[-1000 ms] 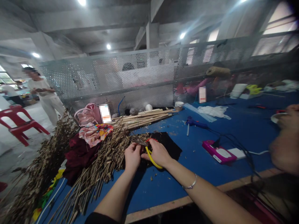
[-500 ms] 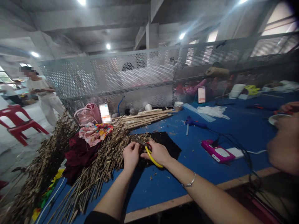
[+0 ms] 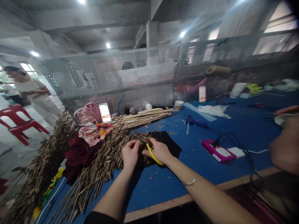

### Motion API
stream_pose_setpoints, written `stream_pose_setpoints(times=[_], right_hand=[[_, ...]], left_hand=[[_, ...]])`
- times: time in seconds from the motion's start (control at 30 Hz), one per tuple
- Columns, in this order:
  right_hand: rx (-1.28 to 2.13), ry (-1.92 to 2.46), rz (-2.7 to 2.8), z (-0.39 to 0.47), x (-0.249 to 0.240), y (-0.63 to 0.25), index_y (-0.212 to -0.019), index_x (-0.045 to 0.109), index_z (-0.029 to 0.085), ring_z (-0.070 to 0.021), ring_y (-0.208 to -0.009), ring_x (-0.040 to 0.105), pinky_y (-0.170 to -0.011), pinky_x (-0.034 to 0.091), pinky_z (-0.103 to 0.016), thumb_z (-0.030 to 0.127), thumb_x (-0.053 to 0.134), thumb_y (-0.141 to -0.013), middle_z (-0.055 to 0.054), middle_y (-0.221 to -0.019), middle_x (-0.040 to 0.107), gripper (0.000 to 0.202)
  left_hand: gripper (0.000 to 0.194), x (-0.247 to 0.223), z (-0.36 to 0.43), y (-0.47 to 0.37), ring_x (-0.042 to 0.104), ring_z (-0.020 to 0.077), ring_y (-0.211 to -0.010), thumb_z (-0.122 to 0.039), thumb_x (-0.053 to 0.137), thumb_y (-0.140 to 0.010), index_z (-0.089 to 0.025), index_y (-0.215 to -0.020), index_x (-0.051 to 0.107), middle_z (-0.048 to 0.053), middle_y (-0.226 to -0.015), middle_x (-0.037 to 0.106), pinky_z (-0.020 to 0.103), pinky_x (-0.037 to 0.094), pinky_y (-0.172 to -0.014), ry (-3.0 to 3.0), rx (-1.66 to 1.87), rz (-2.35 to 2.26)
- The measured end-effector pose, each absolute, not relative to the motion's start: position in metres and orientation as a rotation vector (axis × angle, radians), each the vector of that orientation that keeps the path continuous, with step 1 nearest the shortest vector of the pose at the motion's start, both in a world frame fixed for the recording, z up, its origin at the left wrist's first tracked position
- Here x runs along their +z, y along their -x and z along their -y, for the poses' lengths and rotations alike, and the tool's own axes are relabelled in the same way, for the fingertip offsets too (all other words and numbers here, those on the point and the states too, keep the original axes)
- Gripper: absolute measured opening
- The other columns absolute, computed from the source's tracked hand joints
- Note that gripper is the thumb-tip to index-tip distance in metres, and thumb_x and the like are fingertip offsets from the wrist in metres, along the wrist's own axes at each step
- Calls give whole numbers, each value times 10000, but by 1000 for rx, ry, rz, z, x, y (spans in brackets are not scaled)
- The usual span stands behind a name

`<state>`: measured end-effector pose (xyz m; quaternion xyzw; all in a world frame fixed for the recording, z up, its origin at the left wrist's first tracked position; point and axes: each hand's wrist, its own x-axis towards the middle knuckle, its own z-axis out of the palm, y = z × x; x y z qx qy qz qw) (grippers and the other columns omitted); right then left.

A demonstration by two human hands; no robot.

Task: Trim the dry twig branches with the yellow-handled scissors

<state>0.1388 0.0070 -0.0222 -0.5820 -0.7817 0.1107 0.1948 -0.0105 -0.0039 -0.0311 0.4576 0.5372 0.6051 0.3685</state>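
A: There's a shift! The left hand (image 3: 130,154) sits a touch farther left than a second ago, and the gap between the hands is wider. What does that give us?

B: More room around the scissors (image 3: 149,150), I'd judge; the blades look less crowded by the fingertips.

A: And the grips?

B: Left thumb and fingers pressed together at the tips; whether a sprig sits between them, I can't tell, it's too small. The right hand (image 3: 161,152) is wrapped round the yellow handles, dark metal blades angling up and left, just beside the left fingertips. Whether the blades are parted isn't clear.

A: Where's the plant stuff?

B: The dried stems (image 3: 108,155) lie left of the hands, on the blue table (image 3: 177,186): brittle-looking, brown, crumpled leaf at the upper end, thin straight stalks fanning toward the near edge. Crumbly bits are scattered over the flat black sheet (image 3: 172,145) beneath the hands.

A: Other textures?

B: Smooth, pale, rounded sticks (image 3: 149,116) stacked behind, and soft, rumpled maroon cloth (image 3: 77,158) beside the stems.
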Motion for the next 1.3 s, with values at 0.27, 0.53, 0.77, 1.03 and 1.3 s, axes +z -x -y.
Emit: stream_pose_setpoints(times=[0.27,0.53,0.77,1.03,1.3], right_hand=[[333,1554,2247,-4,-20,-137,-949,463,177,-227,-831,585,-620,346,-265,632,563,-632,-80,-895,598,563],[336,1582,2241,-5,-19,-137,-897,483,198,-200,-733,593,-553,293,-241,637,520,-670,-37,-762,611,496],[336,1573,2228,-4,-20,-136,-887,481,198,-189,-694,591,-524,282,-231,616,524,-679,-25,-738,603,469],[245,1472,2235,-4,-18,-136,-933,456,178,-221,-814,579,-602,329,-257,612,575,-629,-71,-873,592,544],[254,1553,2252,-2,-21,-135,-920,445,182,-230,-726,606,-557,318,-261,661,532,-636,-50,-764,612,563]], left_hand=[[173,-26,6,8,567,135,-585,-268,572,-649,-119,-707,639,45,-649,652,218,432,-567,-1200,1519,-1426],[186,-18,10,11,539,130,-589,-279,531,-699,-138,-713,650,29,-650,648,213,401,-576,-1403,1496,-1524],[217,-21,10,12,548,131,-605,-309,523,-723,-139,-760,653,29,-683,650,205,402,-574,-1395,1517,-1467],[209,-19,11,9,562,137,-592,-296,523,-706,-118,-710,632,35,-642,647,211,415,-564,-1376,1469,-1482],[222,-16,16,13,498,111,-551,-253,452,-755,-145,-674,628,13,-612,616,204,359,-550,-1711,1442,-1698]])
